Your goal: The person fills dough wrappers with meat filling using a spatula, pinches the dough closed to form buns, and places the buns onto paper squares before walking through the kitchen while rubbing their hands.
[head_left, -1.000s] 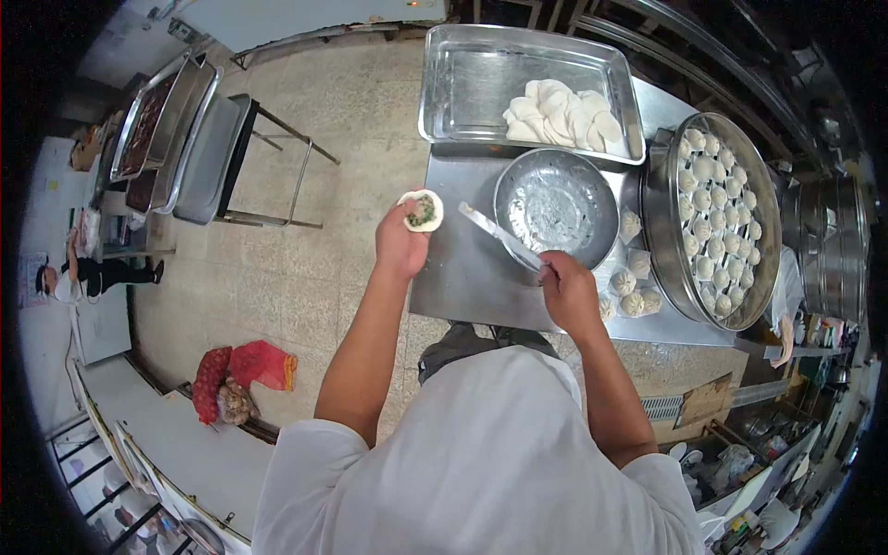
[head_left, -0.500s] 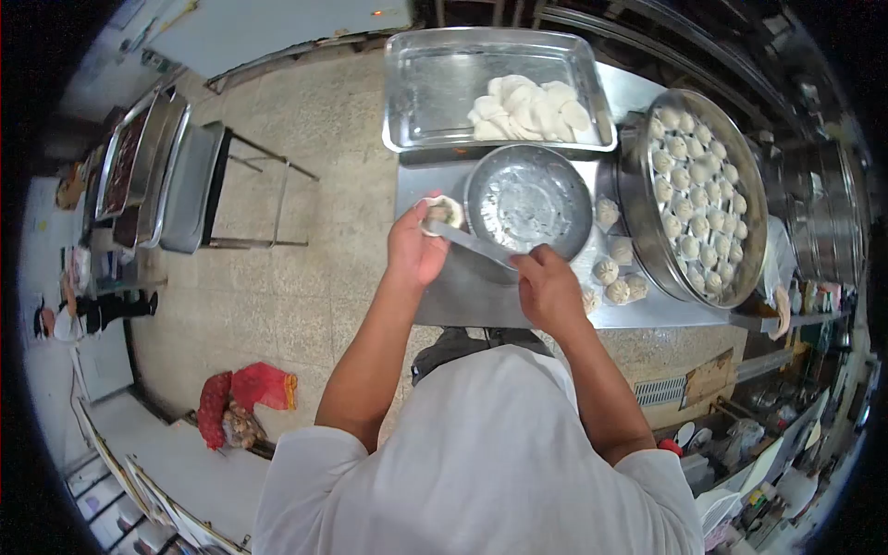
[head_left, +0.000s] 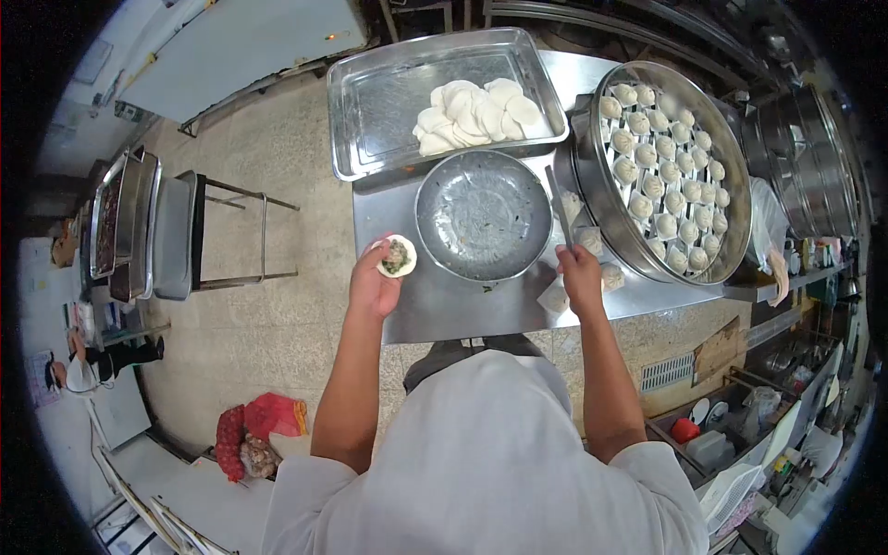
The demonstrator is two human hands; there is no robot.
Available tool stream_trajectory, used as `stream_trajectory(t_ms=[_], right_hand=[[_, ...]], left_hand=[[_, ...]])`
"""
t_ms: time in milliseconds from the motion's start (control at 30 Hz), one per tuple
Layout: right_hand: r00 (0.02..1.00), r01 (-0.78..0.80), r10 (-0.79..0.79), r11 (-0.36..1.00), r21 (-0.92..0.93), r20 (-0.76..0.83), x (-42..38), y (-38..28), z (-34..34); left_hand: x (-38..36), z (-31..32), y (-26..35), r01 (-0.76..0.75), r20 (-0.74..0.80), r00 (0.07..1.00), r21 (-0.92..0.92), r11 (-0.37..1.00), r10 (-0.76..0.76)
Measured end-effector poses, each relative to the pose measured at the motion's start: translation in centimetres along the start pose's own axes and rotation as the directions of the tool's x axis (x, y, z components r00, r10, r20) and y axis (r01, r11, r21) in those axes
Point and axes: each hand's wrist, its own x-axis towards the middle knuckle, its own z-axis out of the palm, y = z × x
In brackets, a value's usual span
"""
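My left hand is closed on a round dough wrapper, which carries a mound of green-flecked filling. The fingers of my right hand are wrapped round the handle of a flat metal spatula, its blade pointing away from me. Between the hands stands a round metal bowl, almost bare inside with scraps of filling. Several pleated dumplings sit on the table by my right hand, among them a dumpling just left of it, partly covered.
A metal tray behind the bowl holds a pile of flat wrappers. At the right, a large round steamer is filled with rows of dumplings. Another person is far left. Red net bags lie on the floor.
My hands have moved apart: the spatula has left the filled wrapper and swung right, past the bowl. The wrapper now faces up with its filling showing. The whole view has shifted slightly.
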Motion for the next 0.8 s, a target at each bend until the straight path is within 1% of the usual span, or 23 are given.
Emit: stream_trajectory(t_ms=[33,67,100,133,167,200,233,267,333,367,400,467,533,600,633,667,733,767,800], right_hand=[[1.000,0.000,0.000,1.000,0.006,0.009,0.0,-0.3,-0.2],[0.985,0.166,-0.171,0.971,-0.172,-0.016,-0.2,-0.6,-0.5],[0.939,0.320,-0.344,0.882,-0.346,-0.008,-0.2,-1.1,-0.8],[0.937,0.330,-0.349,0.880,-0.341,0.007,-0.3,-1.9,-1.5],[0.888,0.456,-0.440,0.806,-0.378,0.132,-0.7,-2.8,-2.5],[0.819,0.574,-0.514,0.716,-0.397,0.256,-0.9,-3.5,-3.3],[0.803,0.593,-0.493,0.710,-0.379,0.334,-0.6,-4.2,-3.8],[0.801,0.597,-0.494,0.708,-0.377,0.339,-0.3,-5.0,-4.0],[0.835,0.534,-0.349,0.699,-0.475,0.425,-0.1,-6.8,-4.2],[0.833,0.517,-0.292,0.712,-0.475,0.470,0.2,-7.5,-3.9],[0.827,0.526,-0.293,0.705,-0.475,0.479,0.9,-6.9,-3.3],[0.776,0.619,-0.372,0.607,-0.498,0.510,2.5,-4.9,-1.5],[0.766,0.625,-0.365,0.619,-0.477,0.529,2.3,-5.9,0.8],[0.754,0.642,-0.431,0.642,-0.419,0.495,2.6,-6.1,2.9],[0.719,0.673,-0.470,0.656,-0.342,0.512,3.1,-6.3,3.5],[0.714,0.677,-0.473,0.652,-0.340,0.516,3.3,-6.3,3.5],[0.757,0.581,-0.431,0.788,-0.205,0.491,3.2,-7.4,3.0],[0.754,0.585,-0.432,0.785,-0.205,0.495,3.0,-7.9,2.2],[0.767,0.614,-0.457,0.725,-0.311,0.450,2.7,-8.3,1.2]], left_hand=[[-0.1,0.5,-0.3,-0.021,-0.019,1.000,0.040,0.999,0.022],[-0.3,0.8,-0.4,-0.027,-0.028,0.999,0.043,0.999,0.028],[-0.5,1.0,-0.4,-0.044,-0.015,0.999,0.107,0.993,0.046],[-0.6,1.0,-0.5,-0.061,-0.004,0.998,0.168,0.984,0.063],[-0.9,0.8,-0.6,-0.054,-0.011,0.998,0.192,0.980,0.057],[-1.1,0.5,-0.9,-0.058,-0.020,0.998,0.189,0.980,0.063],[-1.2,0.1,-1.2,-0.031,0.007,1.000,0.189,0.981,0.031],[-1.3,-0.3,-1.6,-0.005,0.038,0.999,0.189,0.982,-0.002],[-1.8,0.1,-2.1,0.016,0.000,1.000,0.166,0.986,-0.016],[-2.0,0.3,-2.3,0.016,0.035,0.999,0.213,0.977,-0.024],[-2.2,0.4,-2.5,0.013,0.069,0.997,0.258,0.966,-0.032],[-2.1,1.0,-2.7,0.024,0.050,0.998,0.228,0.973,-0.036],[-1.9,0.9,-3.0,0.038,0.038,0.998,0.236,0.971,-0.048],[-2.0,0.8,-3.0,0.037,0.055,0.997,0.214,0.976,-0.050],[-2.0,0.9,-2.8,0.036,0.074,0.996,0.198,0.980,-0.052],[-2.0,0.8,-2.7,0.031,0.073,0.996,0.195,0.980,-0.046],[-2.0,0.7,-2.4,0.036,0.037,0.998,0.213,0.976,-0.045],[-1.9,0.6,-2.3,0.033,0.035,0.999,0.208,0.978,-0.041],[-1.9,0.6,-2.0,0.021,0.035,0.999,0.222,0.975,-0.029]])
